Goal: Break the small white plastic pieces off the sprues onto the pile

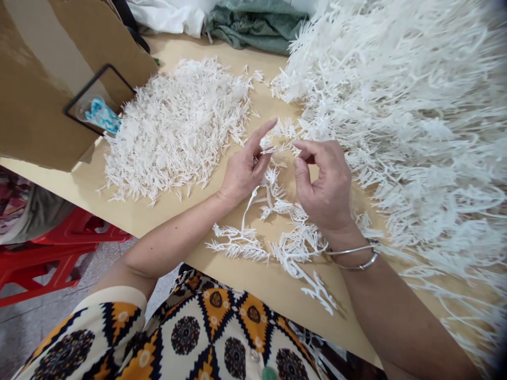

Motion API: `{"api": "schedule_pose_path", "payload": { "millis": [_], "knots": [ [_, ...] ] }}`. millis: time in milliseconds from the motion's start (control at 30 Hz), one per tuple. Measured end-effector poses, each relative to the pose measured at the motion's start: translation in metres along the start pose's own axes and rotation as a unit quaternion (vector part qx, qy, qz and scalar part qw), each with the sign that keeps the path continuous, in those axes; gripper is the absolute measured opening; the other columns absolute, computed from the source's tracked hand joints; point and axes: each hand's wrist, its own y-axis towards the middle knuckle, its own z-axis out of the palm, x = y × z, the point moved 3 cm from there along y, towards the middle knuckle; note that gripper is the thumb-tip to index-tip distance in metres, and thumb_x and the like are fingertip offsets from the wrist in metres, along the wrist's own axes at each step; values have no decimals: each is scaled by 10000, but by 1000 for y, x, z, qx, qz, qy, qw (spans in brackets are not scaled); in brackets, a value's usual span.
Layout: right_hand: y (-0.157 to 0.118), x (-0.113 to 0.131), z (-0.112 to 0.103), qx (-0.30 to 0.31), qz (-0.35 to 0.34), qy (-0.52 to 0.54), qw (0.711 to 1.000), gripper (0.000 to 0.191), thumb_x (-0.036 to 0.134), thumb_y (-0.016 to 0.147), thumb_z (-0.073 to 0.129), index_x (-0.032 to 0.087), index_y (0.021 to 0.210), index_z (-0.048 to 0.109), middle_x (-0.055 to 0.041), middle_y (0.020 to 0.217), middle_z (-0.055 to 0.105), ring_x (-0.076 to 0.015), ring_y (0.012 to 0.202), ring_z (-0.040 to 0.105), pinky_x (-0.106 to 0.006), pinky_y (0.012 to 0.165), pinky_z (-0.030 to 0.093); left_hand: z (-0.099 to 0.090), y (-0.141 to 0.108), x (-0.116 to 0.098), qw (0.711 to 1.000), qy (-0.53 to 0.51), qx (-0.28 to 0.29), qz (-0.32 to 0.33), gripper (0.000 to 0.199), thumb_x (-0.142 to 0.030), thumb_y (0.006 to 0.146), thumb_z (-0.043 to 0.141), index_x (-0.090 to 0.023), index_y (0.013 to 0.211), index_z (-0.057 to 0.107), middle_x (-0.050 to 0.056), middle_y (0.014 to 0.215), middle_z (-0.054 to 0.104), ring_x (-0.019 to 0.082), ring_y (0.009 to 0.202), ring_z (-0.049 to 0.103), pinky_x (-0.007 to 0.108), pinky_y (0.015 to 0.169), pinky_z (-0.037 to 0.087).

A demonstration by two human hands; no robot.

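My left hand (246,168) is at the middle of the tan table (166,214), index finger raised, its thumb and other fingers closed around a white spiky plastic sprig (270,178). Just right of it, my right hand (325,182) has its thumb and index finger curled toward each other with a gap between them, and I see nothing held there. White branched pieces (237,244) lie on the table below my hands. Small white sprigs form a pile (182,121) at the left. A much larger heap of white branches (412,116) fills the right side.
A cardboard box (51,74) stands at the back left, with a black wire frame and a clear cup (102,113) holding something blue beside it. Green cloth (253,24) and white cloth (170,16) lie at the back. Red stools (51,258) are below the table's left edge.
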Motion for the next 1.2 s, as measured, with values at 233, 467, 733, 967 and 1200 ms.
{"api": "schedule_pose_path", "payload": {
  "millis": [233, 467, 733, 967, 1200],
  "knots": [
    [0, 2, 5, 10, -21, -26, 999, 220, 359, 1028, 655, 305, 1228, 730, -88, 1139, 630, -284, 1086, 645, -532, 959, 580, 8, -1, -2, 994, 80, 67, 43, 460, -232, 1041, 564, -257, 1497, 624, 14, 1065, 821, 105, 805, 698, 252, 840, 543],
    [-1, 0, 9, 39, -19, -61, 997, 178, 309, 1073, 507, 261, 1031, 673, -86, 1046, 696, -284, 1035, 667, -547, 977, 541, 10, 0, -2, 991, 89, 84, 55, 403, -243, 1066, 559, -273, 1450, 677, 20, 1086, 838, 121, 861, 755, 279, 873, 575],
    [-4, 10, 21, 134, -66, -10, 989, 153, 247, 1066, 474, 269, 981, 599, -41, 899, 664, -252, 886, 609, -491, 882, 535, 7, 3, 12, 999, 19, 26, -34, 350, -366, 1109, 507, -287, 1362, 738, 22, 1012, 818, 139, 837, 728, 292, 839, 590],
    [-4, 24, 10, -5, -54, 17, 998, 78, 223, 1042, 599, 263, 1060, 664, -37, 972, 723, -227, 935, 673, -452, 878, 575, 0, 14, 28, 993, -86, -46, -64, 571, -575, 1055, 569, -352, 1568, 455, 5, 879, 667, 133, 752, 659, 301, 753, 548],
    [-12, -18, 10, -79, 109, 87, 987, 403, 368, 1045, 596, 288, 1439, 616, -140, 1377, 681, -261, 1145, 705, -484, 945, 635, 7, 13, 19, 946, -287, 58, -137, 387, -463, 1017, 698, -273, 1307, 527, -10, 947, 680, 98, 795, 703, 262, 748, 605]
  ]
}}
